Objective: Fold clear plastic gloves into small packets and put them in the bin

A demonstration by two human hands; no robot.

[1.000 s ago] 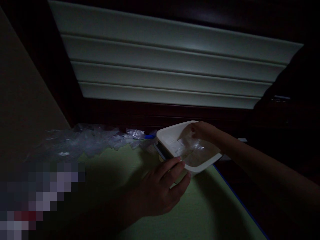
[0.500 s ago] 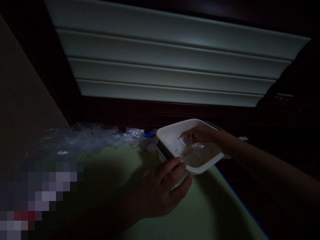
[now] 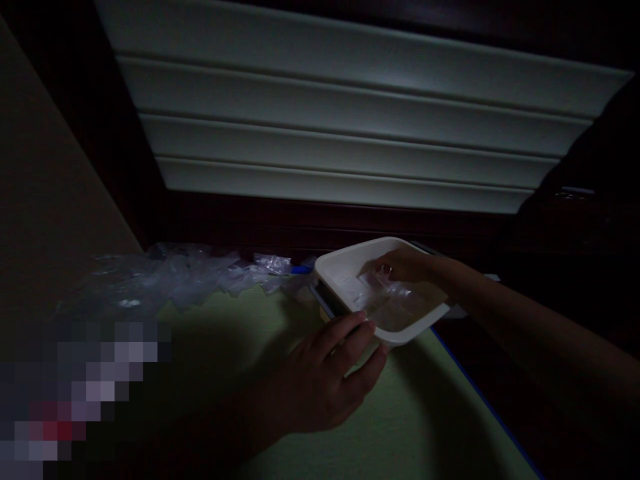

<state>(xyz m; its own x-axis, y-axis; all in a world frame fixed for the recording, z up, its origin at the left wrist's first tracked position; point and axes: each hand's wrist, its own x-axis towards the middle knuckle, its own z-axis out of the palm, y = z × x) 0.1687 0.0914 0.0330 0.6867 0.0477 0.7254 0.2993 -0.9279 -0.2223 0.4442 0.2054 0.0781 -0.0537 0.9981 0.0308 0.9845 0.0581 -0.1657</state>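
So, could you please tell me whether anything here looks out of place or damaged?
I see no clear damage or spill, though dim light hides detail. The untidy spot is the loose clear plastic at the back left of the green surface: it lies crumpled and overlapping, outside the white container.

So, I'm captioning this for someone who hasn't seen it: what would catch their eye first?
Probably the pale slatted panel filling much of the upper view, bright in a dim scene. Below it, right of centre, sits a white tub, with the right hand inside at some clear plastic and the left hand at its near edge. Further left lies a crinkled plastic heap.
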